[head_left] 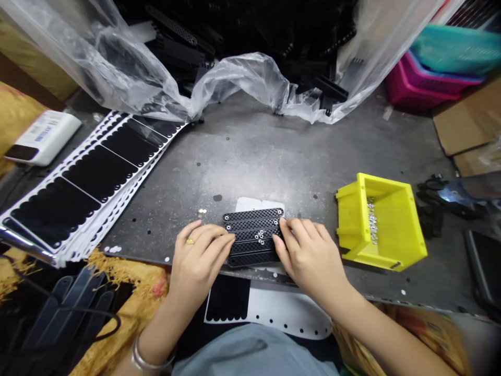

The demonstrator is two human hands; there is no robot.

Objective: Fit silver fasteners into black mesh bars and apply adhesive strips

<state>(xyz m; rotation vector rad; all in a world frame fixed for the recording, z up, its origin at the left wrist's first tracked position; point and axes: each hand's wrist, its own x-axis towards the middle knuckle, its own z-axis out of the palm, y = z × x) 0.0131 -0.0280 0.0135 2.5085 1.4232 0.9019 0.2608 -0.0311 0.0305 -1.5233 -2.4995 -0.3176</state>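
A row of black strips point(245, 225) is laid side by side at the lower middle of the frame, near the edge of the dark surface point(297, 151), with a white sheet point(258, 202) partly covered by them. At both ends of the two upper strips, small rings can be seen in place, while a cluster of loose rings point(261, 237) is gathered on the middle strips. By the look of it, the strip ends are being fitted with rings one after another, the lower ones being left to do.

The left hand point(198, 256) is set at the strips' left ends, thumb and finger drawn close; the right hand point(311, 250) is set at the right ends, thumb and finger slightly spread. Whether a ring is pinched by either cannot be told.

A fine pinch and a steady row seem to be called for next, since the loose rings could easily be scattered. More small metal pieces point(372, 222) are kept in the yellow bin point(348, 219) at the right of the frame
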